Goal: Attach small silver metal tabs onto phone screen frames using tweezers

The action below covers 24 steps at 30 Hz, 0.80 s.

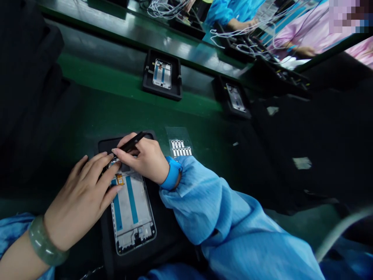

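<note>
A phone frame (132, 210) with blue strips lies in a black tray (166, 229) in front of me. My left hand (83, 198) rests on its upper left corner, fingers stretched flat, next to a small orange part (119, 179). My right hand (145, 157) is closed round black tweezers (132, 142), whose tip points at the frame's top edge near my left fingertips.
A clear sheet with several small white pieces (180, 147) lies just right of my right hand. Two more trays with phone frames (162, 74) (235, 98) sit on the green belt behind. Other people's arms and white cables (250, 37) are at the far bench.
</note>
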Available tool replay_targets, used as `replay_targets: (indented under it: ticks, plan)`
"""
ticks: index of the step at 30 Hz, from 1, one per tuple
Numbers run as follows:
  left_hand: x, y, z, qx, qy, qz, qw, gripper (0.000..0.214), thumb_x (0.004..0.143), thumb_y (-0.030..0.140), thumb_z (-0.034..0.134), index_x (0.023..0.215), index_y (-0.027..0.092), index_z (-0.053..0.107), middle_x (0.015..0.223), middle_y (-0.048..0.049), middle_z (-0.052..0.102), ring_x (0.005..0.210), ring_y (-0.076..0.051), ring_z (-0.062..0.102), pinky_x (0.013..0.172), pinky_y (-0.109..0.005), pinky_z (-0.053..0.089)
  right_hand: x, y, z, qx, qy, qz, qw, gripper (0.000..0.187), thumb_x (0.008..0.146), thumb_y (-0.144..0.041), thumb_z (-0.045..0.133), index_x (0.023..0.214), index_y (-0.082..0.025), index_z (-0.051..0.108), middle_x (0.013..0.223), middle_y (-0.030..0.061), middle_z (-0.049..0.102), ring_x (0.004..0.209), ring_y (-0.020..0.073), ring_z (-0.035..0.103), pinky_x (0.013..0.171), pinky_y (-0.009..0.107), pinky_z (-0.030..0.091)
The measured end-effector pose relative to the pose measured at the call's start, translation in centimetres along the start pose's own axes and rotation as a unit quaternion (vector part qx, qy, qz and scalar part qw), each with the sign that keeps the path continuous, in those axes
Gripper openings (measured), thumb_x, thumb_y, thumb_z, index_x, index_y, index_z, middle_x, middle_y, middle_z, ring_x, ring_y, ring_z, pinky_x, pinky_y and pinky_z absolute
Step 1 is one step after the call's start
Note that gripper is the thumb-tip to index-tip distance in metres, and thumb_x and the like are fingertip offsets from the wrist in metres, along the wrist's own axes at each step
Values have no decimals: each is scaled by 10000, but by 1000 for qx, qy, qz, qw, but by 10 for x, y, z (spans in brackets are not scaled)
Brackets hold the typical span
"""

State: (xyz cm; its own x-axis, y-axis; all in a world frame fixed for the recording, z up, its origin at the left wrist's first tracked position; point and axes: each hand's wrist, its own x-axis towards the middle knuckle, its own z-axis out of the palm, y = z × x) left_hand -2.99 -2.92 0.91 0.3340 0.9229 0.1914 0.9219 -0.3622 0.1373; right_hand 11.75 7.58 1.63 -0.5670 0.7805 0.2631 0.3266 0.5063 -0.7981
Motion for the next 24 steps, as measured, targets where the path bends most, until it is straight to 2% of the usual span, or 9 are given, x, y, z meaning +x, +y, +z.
replay_targets:
  ticks: [6, 12, 19, 24]
  plan:
    - [1, -3, -1, -6, -3, 0, 1000, 431, 870, 375, 424, 1232, 145, 466, 1230, -124, 490, 1168, -274, 440, 1013, -479, 353, -2, 2, 0, -36, 36, -17, 999, 124, 809, -267, 570, 776, -148, 580, 716, -10, 616, 652, 69, 595, 620, 156, 471]
    - [0, -4, 0, -9, 2, 3, 1000, 435, 875, 393, 418, 1248, 171, 460, 1237, -108, 486, 1169, -262, 437, 1021, -478, 344, -3, 4, -7, -24, 35, -10, 999, 140, 817, -273, 559, 756, -148, 565, 649, -25, 585, 592, 61, 574, 592, 158, 455]
    - [1, -3, 2, -12, 7, -3, 1000, 413, 875, 350, 424, 1233, 149, 465, 1228, -114, 492, 1165, -269, 437, 1019, -480, 348, -3, 7, -7, -93, -1, -135, 986, 139, 861, -249, 505, 800, -141, 567, 772, 17, 620, 735, 87, 589, 692, 187, 465]
    - [3, -3, 3, -15, 6, -11, 1000, 380, 868, 330, 440, 1206, 162, 486, 1198, -101, 509, 1136, -258, 456, 1000, -465, 371, -1, 7, -9, -91, -29, -140, 986, 115, 859, -227, 500, 813, -137, 554, 766, 16, 600, 723, 87, 574, 679, 188, 463]
